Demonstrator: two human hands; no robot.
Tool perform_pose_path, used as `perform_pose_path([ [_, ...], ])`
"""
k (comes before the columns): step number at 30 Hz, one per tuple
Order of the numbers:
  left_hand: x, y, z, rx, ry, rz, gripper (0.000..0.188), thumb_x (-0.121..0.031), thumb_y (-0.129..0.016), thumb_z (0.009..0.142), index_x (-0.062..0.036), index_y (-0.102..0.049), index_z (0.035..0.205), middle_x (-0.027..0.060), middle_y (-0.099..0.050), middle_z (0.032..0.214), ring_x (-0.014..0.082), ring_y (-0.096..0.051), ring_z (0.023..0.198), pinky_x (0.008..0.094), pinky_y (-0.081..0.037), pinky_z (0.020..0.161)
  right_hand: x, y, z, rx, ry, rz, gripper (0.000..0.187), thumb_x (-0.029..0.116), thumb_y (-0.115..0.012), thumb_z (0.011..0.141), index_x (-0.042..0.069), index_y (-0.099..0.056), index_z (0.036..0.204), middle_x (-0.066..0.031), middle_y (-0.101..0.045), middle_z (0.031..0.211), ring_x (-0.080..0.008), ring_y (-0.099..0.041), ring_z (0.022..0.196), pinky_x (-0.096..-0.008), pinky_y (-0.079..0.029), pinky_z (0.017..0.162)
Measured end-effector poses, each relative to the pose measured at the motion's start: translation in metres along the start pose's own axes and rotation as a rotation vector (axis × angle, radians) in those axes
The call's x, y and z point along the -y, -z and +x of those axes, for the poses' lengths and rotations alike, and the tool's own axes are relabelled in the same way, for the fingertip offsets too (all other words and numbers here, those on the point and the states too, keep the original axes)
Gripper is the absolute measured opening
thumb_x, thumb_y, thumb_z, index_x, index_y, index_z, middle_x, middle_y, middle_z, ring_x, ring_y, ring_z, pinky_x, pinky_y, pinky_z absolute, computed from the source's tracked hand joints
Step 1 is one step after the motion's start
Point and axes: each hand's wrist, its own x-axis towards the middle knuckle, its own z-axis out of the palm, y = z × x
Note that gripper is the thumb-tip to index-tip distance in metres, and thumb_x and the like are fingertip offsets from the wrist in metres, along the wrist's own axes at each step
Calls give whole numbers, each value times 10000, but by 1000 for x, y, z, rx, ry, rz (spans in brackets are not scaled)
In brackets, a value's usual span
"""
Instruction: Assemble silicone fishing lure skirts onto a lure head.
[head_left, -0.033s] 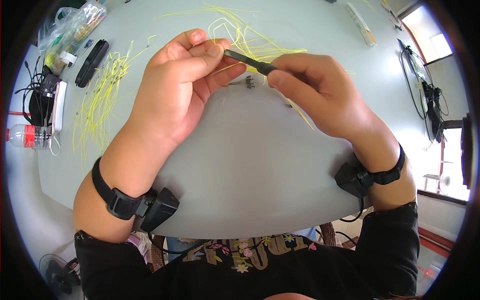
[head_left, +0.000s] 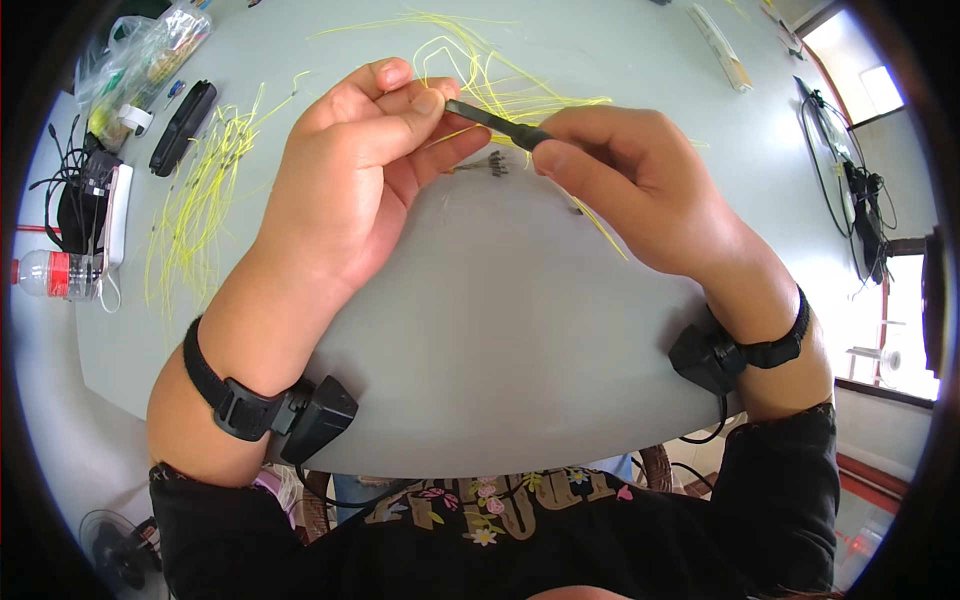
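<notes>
My left hand [head_left: 345, 165] is raised over the table, thumb and index finger pinched together on a thin yellow wire [head_left: 419, 62] that loops up from the fingertips. My right hand [head_left: 645, 185] is wrapped round a slim dark hand tool [head_left: 490, 121] with a flat end; its exact kind does not show. The tool's end meets the left thumb and fingertip, which hide what lies between them. Behind the hands spreads a tangle of yellow wires [head_left: 545, 98]. Just below the tool lies a small bunch of thin leads with dark grey tips [head_left: 496, 164].
Another bundle of yellow wires [head_left: 205, 190] lies left on the grey table [head_left: 500, 330]. Beyond it are a black case [head_left: 184, 128], a plastic bag [head_left: 150, 60], a white power strip [head_left: 118, 215] and a bottle [head_left: 58, 273]. Black cables [head_left: 862, 205] lie along the right edge.
</notes>
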Motion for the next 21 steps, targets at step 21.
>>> perform_pose_path([
  [21, -1, 3, 0, 46, 37, -58, 77, -69, -497, 969, -81, -464, 1038, 94, -602, 1125, 230, -599, 1075, 334, -507, 966, -9, -2, 2, -10, 55, 79, 290, 218, -637, 899, -29, -595, 751, -51, -449, 563, -112, -371, 535, -306, -331, 502],
])
